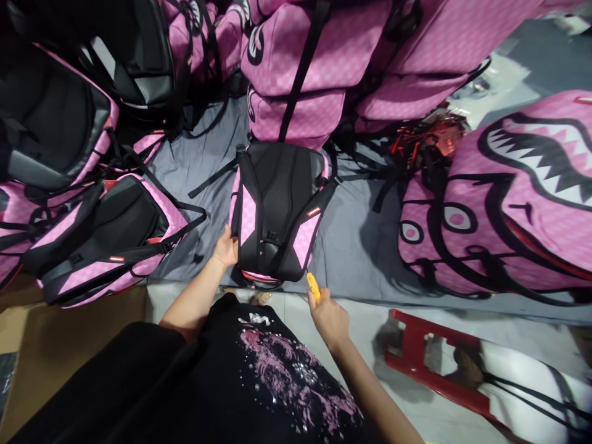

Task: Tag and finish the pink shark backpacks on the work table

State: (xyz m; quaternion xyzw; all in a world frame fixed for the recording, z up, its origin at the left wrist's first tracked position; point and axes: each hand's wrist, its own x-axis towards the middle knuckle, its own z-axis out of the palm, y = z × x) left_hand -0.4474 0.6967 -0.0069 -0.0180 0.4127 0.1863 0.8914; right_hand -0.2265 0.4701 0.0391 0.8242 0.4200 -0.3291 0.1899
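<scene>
A pink and black backpack (287,191) lies on the grey cloth in front of me, its padded back and shoulder straps facing up. My left hand (226,248) holds its lower left side; the fingertips are partly hidden behind the bag's edge. In my right hand (329,316), closed, is a small yellow tool (313,287) that looks like thread snips. Its thin dark tip points up at the backpack's lower right corner, and I cannot tell whether it touches. A pink strap panel (306,237) with a small red and white label lies near that corner.
Another backpack (115,234) lies at left, with more piled behind it. Pink bags (314,49) are stacked at the back. A large shark-face bag (518,197) stands at right. A red stool (430,364) is at lower right, and a cardboard box (78,351) at lower left.
</scene>
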